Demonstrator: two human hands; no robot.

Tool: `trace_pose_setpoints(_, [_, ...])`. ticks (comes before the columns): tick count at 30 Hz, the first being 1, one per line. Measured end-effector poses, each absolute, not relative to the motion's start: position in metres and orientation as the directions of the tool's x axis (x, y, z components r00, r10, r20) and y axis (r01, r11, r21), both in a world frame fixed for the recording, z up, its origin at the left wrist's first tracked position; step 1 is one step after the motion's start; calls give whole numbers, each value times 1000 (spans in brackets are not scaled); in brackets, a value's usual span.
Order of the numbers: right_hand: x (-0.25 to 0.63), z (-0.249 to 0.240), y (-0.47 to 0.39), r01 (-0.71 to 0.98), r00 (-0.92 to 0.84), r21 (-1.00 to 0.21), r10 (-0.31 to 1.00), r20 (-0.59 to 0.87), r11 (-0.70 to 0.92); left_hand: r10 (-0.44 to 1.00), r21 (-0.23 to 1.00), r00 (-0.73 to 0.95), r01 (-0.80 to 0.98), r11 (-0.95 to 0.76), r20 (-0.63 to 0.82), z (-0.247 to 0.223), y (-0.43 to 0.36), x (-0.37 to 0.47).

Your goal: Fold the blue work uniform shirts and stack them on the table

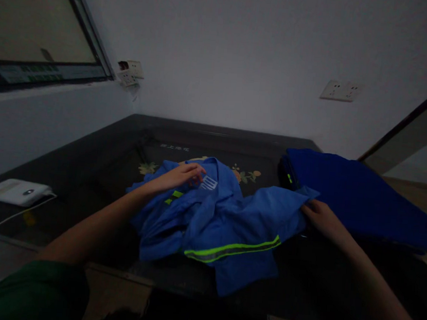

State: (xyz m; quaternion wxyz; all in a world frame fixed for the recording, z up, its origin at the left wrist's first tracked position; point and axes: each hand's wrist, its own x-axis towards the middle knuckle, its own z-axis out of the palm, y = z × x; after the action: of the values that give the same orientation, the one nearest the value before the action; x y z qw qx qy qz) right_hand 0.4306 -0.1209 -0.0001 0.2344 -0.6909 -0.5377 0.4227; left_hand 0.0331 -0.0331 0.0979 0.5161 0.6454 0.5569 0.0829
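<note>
A blue work shirt [227, 214] with yellow-green and grey reflective strips lies rumpled on the dark table, its collar toward the wall. White print shows inside the neck. My left hand [188, 174] is over the shirt beside the collar, fingers loosely bent and nothing seen in them; whether it touches the cloth I cannot tell. At the right, my right hand [317, 215] pinches the end of a sleeve, which is stretched out sideways from the body of the shirt. The fingertips there are partly hidden by the cloth.
A darker blue folded cloth pile [353, 194] sits on the table's right side. On the left lies a white power bank [17, 191] with a white cable. The dark table [104, 147], printed with flowers, meets the wall, where sockets [340, 91] are mounted.
</note>
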Motion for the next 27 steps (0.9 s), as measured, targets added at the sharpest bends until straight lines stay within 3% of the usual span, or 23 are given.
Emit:
trace_pose_setpoints(4, [447,-21,-136,731,63,-620,932,-356,-286,855,706,372,708,-11,-360,96,-47,5])
trace_pose_setpoints(8, [440,0,-146,850,114,-515,993,-28,-112,710,647,533,749,-143,-459,129,-86,-28])
trace_pose_setpoints(10, [422,15,-144,837,7,-544,994,109,54,611,622,594,756,-202,-523,142,-107,-44])
trace_pose_setpoints(13, [383,27,-135,698,-248,-641,947,202,319,556,542,594,793,-279,-581,142,-132,-60])
trace_pose_setpoints(17, [332,21,-122,599,-526,-614,831,181,513,578,448,538,840,-307,-613,120,-150,-61])
trace_pose_setpoints(21, [315,8,-116,627,-673,-545,739,-20,556,665,488,544,821,-297,-512,101,-150,-59])
trace_pose_setpoints(24, [332,8,-116,626,-664,-590,745,-62,510,715,540,544,796,-274,-439,104,-139,-65])
trace_pose_setpoints(27, [365,27,-120,627,-504,-664,862,54,408,845,531,459,805,-265,-274,127,-123,-66])
